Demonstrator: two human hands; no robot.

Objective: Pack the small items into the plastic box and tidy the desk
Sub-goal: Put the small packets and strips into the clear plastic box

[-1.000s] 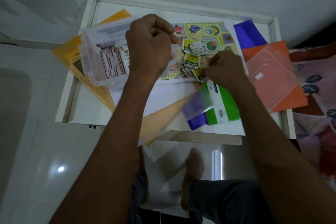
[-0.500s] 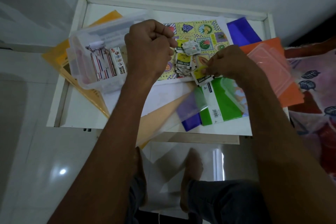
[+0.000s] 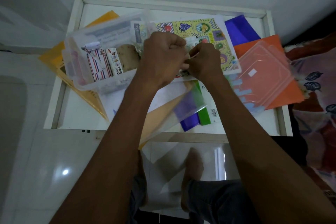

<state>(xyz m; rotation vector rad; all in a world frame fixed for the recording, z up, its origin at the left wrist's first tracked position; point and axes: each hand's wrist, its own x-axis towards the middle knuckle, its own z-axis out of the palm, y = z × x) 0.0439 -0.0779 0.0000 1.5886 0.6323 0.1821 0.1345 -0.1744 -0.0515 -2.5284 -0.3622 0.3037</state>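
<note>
1. Over the middle of the table [image 3: 80,114], in the head view, the left hand [image 3: 161,60] and right hand [image 3: 205,62] meet, fingers curled, pinching the small packets [image 3: 190,42] together, likely gathering them into one bundle for the drop.
2. Just left, the plastic box [image 3: 101,56] sits open and part filled; its lid [image 3: 263,71] lies apart on orange paper [image 3: 258,45].
3. One packet inside reads "DINE" [image 3: 118,70]; other print is blurred.
</note>
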